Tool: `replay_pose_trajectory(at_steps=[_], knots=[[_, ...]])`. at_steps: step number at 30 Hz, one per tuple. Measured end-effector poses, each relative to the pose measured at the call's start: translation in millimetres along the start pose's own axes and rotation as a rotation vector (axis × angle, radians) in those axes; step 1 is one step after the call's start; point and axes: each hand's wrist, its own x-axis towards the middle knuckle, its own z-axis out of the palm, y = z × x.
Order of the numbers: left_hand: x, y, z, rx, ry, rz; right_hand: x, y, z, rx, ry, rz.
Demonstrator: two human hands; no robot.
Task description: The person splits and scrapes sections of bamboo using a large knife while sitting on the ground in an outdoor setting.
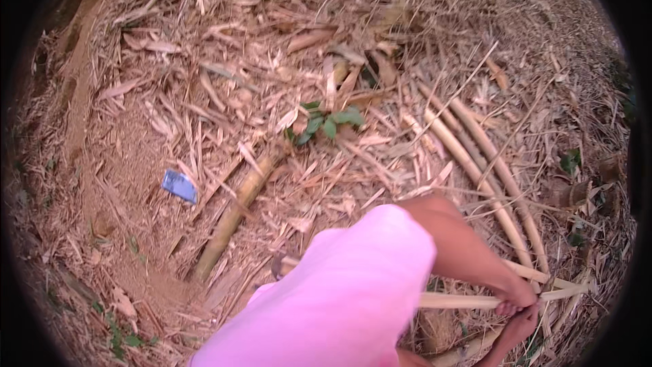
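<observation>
At the lower right my two hands meet at a pale, flat split-cane strip (462,301). My left arm, in a pink sleeve (353,278), reaches across to it. The fingers of my left hand (515,297) are closed round the strip. Just below, my right hand (523,323) is closed against the same spot, touching the left. Whether it grips the strip or some small thing hidden there, I cannot make out. Past the hands the strip runs on to the right. Behind my left wrist lies another pale strip (526,272).
Long peeled poles (468,163) lie on the right. A thick cane length (234,224) rests left of my sleeve, with a blue packet (179,186) farther left. A green leafy sprout (326,122) grows amid dry husks and leaf litter (224,95).
</observation>
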Motion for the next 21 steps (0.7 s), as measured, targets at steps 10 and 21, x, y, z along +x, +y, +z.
replay_pose_trajectory(at_steps=[10, 21], knots=[[6, 4, 6, 0.13, -0.233, 0.171, -8, -52, 9, 0.054, 0.064, 0.286], [-12, -14, 1, 0.175, -0.312, 0.15, 31, -3, -69, -1.466, 0.037, -0.428]])
